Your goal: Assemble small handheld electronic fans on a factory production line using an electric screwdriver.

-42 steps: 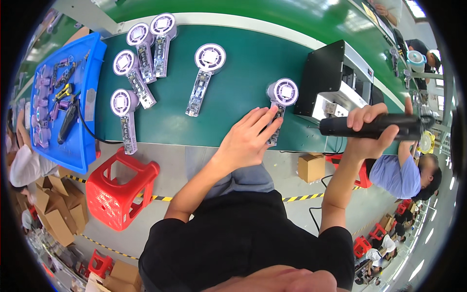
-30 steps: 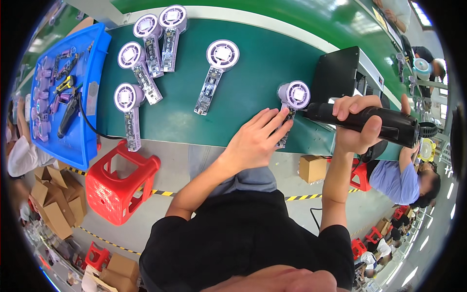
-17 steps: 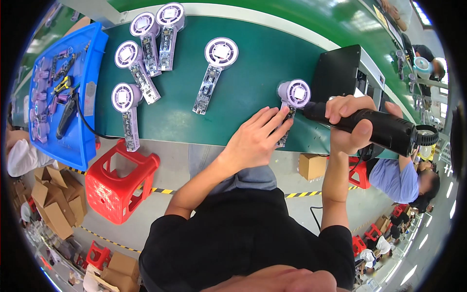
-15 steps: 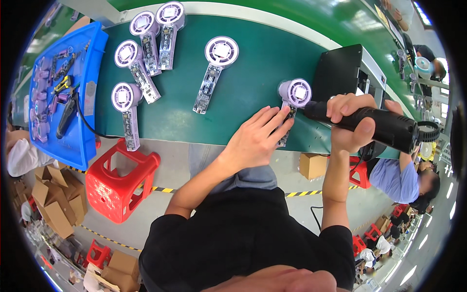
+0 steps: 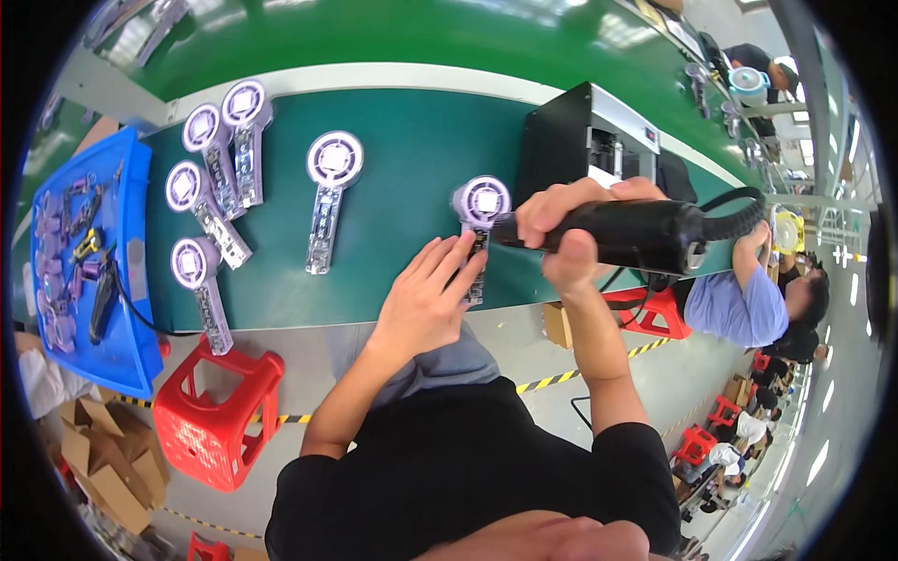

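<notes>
A lilac handheld fan [image 5: 485, 200] with an exposed circuit board along its handle lies on the green tabletop. Across that handle rest the fingers of my left hand [image 5: 426, 294], stretched out and partly spread. My right hand [image 5: 572, 229] is wrapped round a black electric screwdriver [image 5: 645, 234], its nose pointing left at the fan's neck. Whether the tip touches the fan is hidden. To the left lies another fan [image 5: 334, 161] with its board showing. Several more fans [image 5: 194, 263] lie in a loose cluster near the table's left end.
A blue bin [image 5: 140, 271] at the far left holds lilac parts and black tools. A black machine [image 5: 561, 136] stands right of my work. Below the table edge are a red stool [image 5: 210, 421] and cardboard boxes [image 5: 108, 458]. A person in a blue shirt [image 5: 739, 309] sits at right.
The whole view has shifted, so the table and hands appear further left and lower. The screwdriver looks more level. Both hands keep their places at the same fan.
</notes>
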`<state>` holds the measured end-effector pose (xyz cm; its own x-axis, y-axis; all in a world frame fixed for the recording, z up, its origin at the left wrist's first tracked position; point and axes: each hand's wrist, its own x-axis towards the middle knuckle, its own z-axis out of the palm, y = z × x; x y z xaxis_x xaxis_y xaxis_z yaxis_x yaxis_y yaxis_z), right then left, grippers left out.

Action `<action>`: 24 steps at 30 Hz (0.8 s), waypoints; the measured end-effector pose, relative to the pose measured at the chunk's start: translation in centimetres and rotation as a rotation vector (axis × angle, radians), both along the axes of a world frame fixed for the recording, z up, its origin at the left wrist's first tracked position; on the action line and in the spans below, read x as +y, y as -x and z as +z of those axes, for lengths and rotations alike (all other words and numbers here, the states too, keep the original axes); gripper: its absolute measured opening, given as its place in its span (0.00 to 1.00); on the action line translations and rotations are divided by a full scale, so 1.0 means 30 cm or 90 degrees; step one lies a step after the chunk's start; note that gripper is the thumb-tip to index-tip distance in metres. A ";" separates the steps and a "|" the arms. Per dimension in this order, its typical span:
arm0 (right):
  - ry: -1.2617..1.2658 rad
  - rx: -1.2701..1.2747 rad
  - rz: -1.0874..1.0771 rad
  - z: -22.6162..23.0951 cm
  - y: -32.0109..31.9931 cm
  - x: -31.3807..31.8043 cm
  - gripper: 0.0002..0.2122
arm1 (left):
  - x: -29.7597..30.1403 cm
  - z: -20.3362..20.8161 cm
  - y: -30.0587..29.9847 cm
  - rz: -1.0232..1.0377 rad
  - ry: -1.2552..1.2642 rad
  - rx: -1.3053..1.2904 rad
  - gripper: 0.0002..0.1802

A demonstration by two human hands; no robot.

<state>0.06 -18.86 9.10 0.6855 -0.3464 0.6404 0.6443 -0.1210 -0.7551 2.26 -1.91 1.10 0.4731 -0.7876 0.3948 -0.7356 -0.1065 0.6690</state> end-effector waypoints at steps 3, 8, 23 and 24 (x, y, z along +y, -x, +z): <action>0.098 0.029 -0.003 0.010 0.014 -0.013 0.27 | -0.004 0.008 0.003 -0.002 0.007 -0.002 0.37; 0.031 -0.027 0.098 -0.008 0.024 -0.034 0.26 | -0.004 0.011 0.013 0.014 0.006 -0.013 0.35; 0.044 -0.048 0.210 0.002 0.011 -0.018 0.26 | 0.014 -0.002 0.016 0.015 0.000 -0.061 0.34; 0.042 -0.054 0.170 0.001 0.013 -0.010 0.27 | 0.013 -0.001 0.016 0.014 -0.001 -0.062 0.34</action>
